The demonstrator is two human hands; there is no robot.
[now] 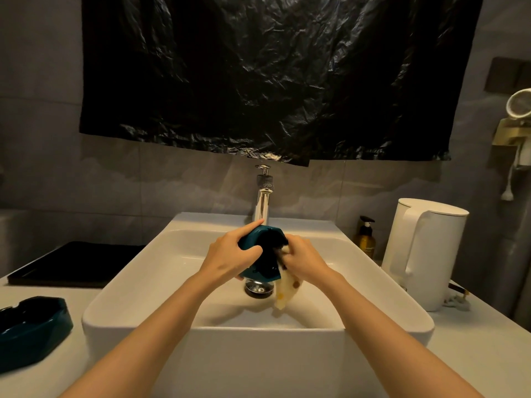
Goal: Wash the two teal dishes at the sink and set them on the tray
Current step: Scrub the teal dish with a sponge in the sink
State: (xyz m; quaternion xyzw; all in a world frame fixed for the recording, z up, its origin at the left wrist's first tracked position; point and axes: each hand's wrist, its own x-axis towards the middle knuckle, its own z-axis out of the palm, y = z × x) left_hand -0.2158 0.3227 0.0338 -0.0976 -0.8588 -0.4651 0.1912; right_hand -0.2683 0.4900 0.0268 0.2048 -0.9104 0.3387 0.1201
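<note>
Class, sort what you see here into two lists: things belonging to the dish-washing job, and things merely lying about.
In the job: teal dish in the left hand, second teal dish on the counter, cloth in the right hand, sink, tap, black tray.
Lying about: white kettle, pump bottle, black plastic sheet.

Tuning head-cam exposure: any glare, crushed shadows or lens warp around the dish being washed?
Head view: dim, warm light; glare on the faucet and black plastic sheet. Head view: the held teal dish, between left hand and right hand with cloth, goes near black inside. Head view: wide-angle bowing of the sink rim.
</note>
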